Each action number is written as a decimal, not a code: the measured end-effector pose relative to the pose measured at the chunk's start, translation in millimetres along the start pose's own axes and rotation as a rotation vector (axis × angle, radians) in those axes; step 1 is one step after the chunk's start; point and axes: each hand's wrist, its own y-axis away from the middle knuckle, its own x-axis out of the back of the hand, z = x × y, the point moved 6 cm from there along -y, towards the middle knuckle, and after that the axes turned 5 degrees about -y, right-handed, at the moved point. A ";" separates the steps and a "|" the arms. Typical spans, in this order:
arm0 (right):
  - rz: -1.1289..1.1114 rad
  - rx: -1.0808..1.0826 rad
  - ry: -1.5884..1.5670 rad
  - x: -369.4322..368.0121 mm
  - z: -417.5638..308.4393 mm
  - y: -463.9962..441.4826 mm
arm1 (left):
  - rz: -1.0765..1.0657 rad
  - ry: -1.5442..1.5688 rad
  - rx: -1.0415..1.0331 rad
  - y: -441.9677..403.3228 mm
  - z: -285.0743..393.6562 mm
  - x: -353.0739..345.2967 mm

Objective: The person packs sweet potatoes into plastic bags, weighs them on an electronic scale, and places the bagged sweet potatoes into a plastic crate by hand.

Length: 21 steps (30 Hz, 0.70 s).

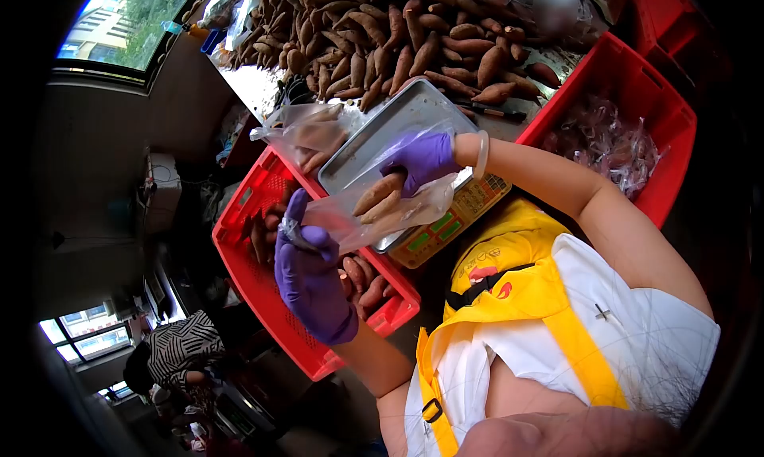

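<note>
A clear plastic bag point(342, 218) with sweet potatoes point(380, 196) in it is stretched between my two gloved hands, over the near side of a weighing scale point(390, 127). My left hand point(309, 278), in a purple glove, pinches the bag's gathered, twisted end between thumb and fingers. Wrapped over the bag's filled part is my right hand point(422, 161), also purple-gloved. Another clear bag point(306, 127) of sweet potatoes lies by the left edge of the scale's metal tray. Green displays point(434, 230) show on the scale's front.
A large pile of sweet potatoes point(382, 39) covers the table beyond the scale. A red crate point(318, 361) holding sweet potatoes stands at left; another red crate point(668, 171) at right contains clear plastic bags point(609, 147). A person in a striped top point(187, 346) is at lower left.
</note>
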 end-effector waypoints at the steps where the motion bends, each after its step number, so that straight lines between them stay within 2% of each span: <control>1: -0.022 0.008 -0.005 0.4 -13.8 0.8 | 0.026 -0.071 -0.058 4.3 12.6 2.5; 3: 0.005 0.008 -0.336 0.9 -34.9 -1.6 | -0.048 -0.111 -0.104 16.1 31.2 0.1; 5: 0.023 0.108 -0.277 10.5 -60.4 2.5 | 0.002 -0.180 -0.121 33.9 48.8 7.0; 7: 0.189 0.303 -1.070 30.7 -75.7 13.6 | 0.149 -0.158 -0.217 60.8 69.8 20.3; 9: 0.408 0.248 -0.984 55.0 -52.5 15.8 | 0.214 -0.166 -0.277 89.1 92.5 32.4; 10: 0.387 0.088 -0.749 56.9 -36.9 12.6 | 0.253 -0.215 -0.329 103.4 103.7 39.5; 11: 0.552 0.202 -0.530 44.2 0.3 -0.6 | 0.271 -0.216 -0.368 114.9 110.5 43.9; 13: 0.407 0.069 0.194 10.7 52.1 -15.3 | 0.342 -0.223 -0.386 137.9 119.2 57.6; 15: 0.214 0.021 0.428 -20.3 81.7 -21.8 | 0.377 -0.230 -0.366 155.4 127.6 70.0; 17: 0.121 -0.032 0.476 -26.4 95.3 -15.0 | 0.361 -0.139 -0.363 171.4 134.2 79.4; 19: 0.495 0.049 0.392 5.7 73.7 9.0 | 0.421 -0.266 -0.329 191.6 147.0 98.2; 20: 0.480 0.010 0.340 19.1 77.9 18.6 | 0.469 -0.397 -0.333 201.8 151.1 106.8; 21: 0.563 -0.050 0.316 33.8 78.1 34.7 | 0.472 -0.397 -0.320 209.5 152.6 111.1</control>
